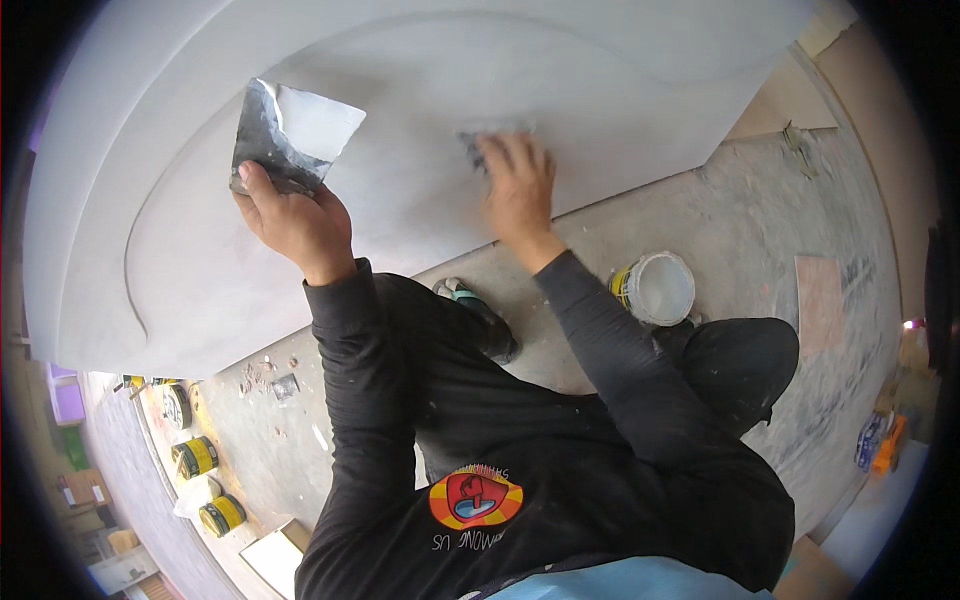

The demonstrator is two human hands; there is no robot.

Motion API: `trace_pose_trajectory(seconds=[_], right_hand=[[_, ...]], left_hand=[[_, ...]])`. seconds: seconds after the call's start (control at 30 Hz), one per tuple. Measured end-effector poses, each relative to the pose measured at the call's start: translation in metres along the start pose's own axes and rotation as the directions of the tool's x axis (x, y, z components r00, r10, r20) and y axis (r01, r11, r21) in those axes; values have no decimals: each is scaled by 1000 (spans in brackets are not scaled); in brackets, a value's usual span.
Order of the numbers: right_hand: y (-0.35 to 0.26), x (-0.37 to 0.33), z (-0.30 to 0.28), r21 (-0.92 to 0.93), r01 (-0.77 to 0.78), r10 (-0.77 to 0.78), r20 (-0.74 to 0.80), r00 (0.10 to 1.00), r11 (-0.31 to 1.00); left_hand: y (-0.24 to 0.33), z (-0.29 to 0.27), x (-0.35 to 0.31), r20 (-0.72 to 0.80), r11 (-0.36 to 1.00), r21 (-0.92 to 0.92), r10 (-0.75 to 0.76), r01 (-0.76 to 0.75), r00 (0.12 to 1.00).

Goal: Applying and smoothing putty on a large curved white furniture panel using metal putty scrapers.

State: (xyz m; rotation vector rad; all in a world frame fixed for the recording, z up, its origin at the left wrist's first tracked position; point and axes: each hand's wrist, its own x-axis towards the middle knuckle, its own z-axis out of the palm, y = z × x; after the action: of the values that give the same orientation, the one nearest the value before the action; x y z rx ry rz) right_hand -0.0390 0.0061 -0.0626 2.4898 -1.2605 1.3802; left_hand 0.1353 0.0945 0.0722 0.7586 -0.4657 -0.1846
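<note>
My left hand is closed round the lower edge of a dark, square putty board, its thumb on top. A smooth layer of white putty covers the upper right part of the board. At the middle of a large pale-grey panel, my right hand presses a small dark flat piece to the surface. That piece is mostly hidden under the fingers and smeared by motion, so its exact kind does not show. The panel has a curved groove along its left side.
A white bucket stands on the concrete floor right of my right forearm. Yellow-and-black tins line the lower left. A reddish-brown board lies far right. Scraps litter the floor below the panel's edge.
</note>
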Motion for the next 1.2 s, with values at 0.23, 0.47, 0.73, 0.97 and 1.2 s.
trace_pose_trajectory(seconds=[0.23,0.47,0.73,0.97,1.2], right_hand=[[33,86,-40,80,24,0,-289,957,997],[42,104,-36,68,18,7,-345,939,997],[13,98,-16,37,24,-10,-350,937,999],[20,-16,33,-56,160,-165,-109,980,986],[56,28,-34,36,-17,23,-162,986,999]], left_hand=[[-3,5,1,70,1000,13,18,-19,997],[-3,7,1,84,1000,7,12,-13,996],[2,3,2,45,999,39,-1,-1,999],[-6,4,3,109,1000,24,-6,3,994],[4,6,-3,98,998,55,8,-13,995]])
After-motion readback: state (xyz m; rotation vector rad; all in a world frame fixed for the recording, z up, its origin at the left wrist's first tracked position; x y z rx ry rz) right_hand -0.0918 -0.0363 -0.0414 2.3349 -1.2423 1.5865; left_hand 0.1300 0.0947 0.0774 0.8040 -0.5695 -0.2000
